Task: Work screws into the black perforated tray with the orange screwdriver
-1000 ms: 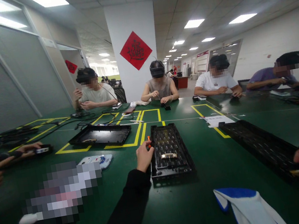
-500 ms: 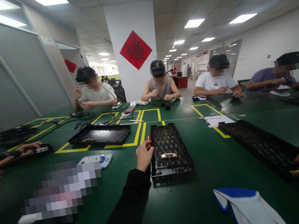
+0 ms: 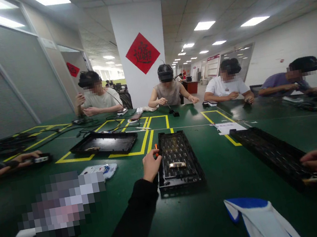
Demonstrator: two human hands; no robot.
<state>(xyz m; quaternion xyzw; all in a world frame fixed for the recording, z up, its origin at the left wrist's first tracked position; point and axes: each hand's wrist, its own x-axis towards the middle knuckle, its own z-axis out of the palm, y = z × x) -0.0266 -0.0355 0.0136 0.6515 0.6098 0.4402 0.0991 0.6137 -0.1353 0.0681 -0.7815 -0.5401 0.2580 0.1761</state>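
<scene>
My left hand (image 3: 152,165), in a black sleeve, is closed around a small orange-handled tool (image 3: 156,150) at the left edge of a black tray (image 3: 182,185). The tray lies lengthwise on the green table (image 3: 207,220), its inside lined with rows of small shiny parts. A metallic piece (image 3: 177,165) rests across the tray near its front end. Where the tool's lower end goes is hidden by my fingers. My right hand is out of the frame.
Another black tray (image 3: 104,143) is at back left, and a long one (image 3: 268,152) at right under a co-worker's hand. A blue-and-white cloth item (image 3: 261,214) lies front right. Cables and a neighbour's hands are at left. Several people sit around the table.
The view has shifted slightly. My left hand stays at the tray's edge. The co-worker's hand at right has moved up and left along its tray, and a person opposite has spread one hand outward.
</scene>
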